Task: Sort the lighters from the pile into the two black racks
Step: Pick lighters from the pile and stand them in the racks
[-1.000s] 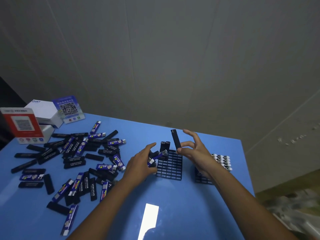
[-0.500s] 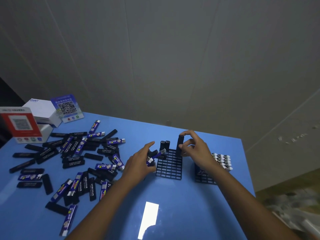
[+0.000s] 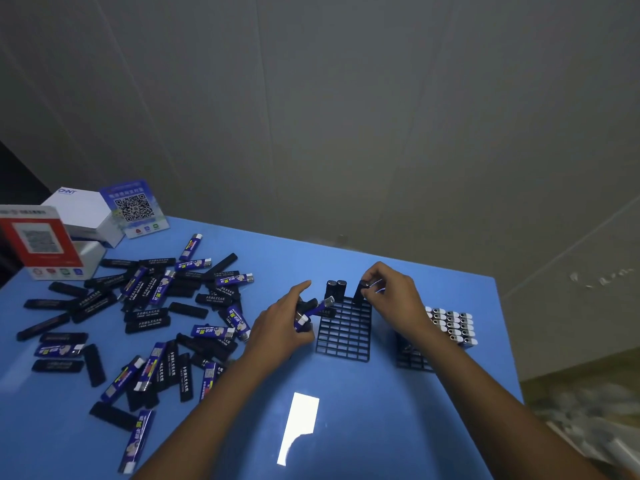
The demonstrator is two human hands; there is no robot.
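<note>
1. Lighters lie mostly in a loose pile on the left half of the blue desk, black ones and blue-labelled ones mixed and overlapping.
2. The near black rack stands at the desk's middle with two black lighters upright in its far row; nearly all its other cells look empty. The second rack sits to its right, its far part filled with silver-topped lighters.
3. The step in hand appears to be seating a black lighter into the far right corner of the near rack.
4. The right hand reaches over the rack, fingertips pinching that lighter's top, wrist arched above the second rack.
5. The left hand rests beside the rack's left edge, curled round a few lighters, one a blue lighter that sticks out toward the rack; its index finger is extended.
6. The next move likely calls for pressing the lighter straight down, then passing a lighter from the left hand to the matching rack.
</note>
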